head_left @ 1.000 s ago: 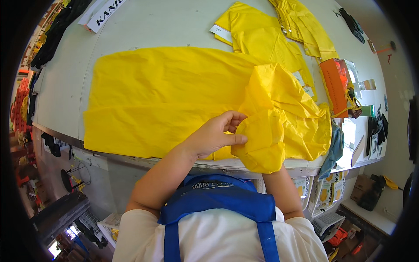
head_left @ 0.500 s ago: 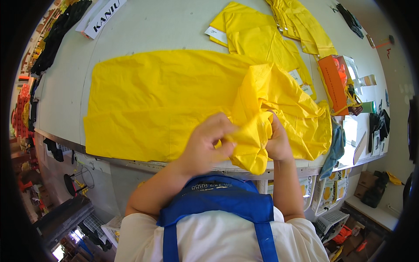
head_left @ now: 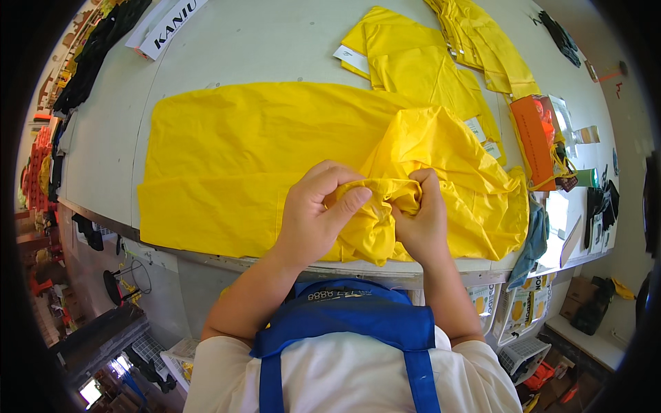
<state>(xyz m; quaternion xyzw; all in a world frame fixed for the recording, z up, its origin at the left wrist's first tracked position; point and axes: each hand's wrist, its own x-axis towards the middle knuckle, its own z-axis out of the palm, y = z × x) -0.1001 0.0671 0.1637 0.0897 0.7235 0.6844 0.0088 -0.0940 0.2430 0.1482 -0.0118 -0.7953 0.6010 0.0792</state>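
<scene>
A large yellow garment (head_left: 227, 151) of smooth, slightly shiny cloth lies along the near side of the table. Its left part is flat, while its right part is bunched and raised. My left hand (head_left: 313, 217) pinches the cloth edge between thumb and fingers. Opposite it, my right hand (head_left: 421, 224) grips the other side of the same edge, fingers curled into the folds. Between both hands the edge is stretched into a small opening. Which part of the garment this is, I cannot tell.
Folded yellow garments (head_left: 406, 58) with white tags lie beyond, beside a yellow stack (head_left: 485, 48). To the right are an orange box (head_left: 533, 141) and blue-grey cloth (head_left: 529, 244) over the table edge. A white box (head_left: 169, 27) stands far left. Baskets (head_left: 527, 354) sit below.
My left hand, blurred and beside the cloth before, now holds its edge. The gathered part has been turned and spread into an opening, and my right hand has shifted slightly left.
</scene>
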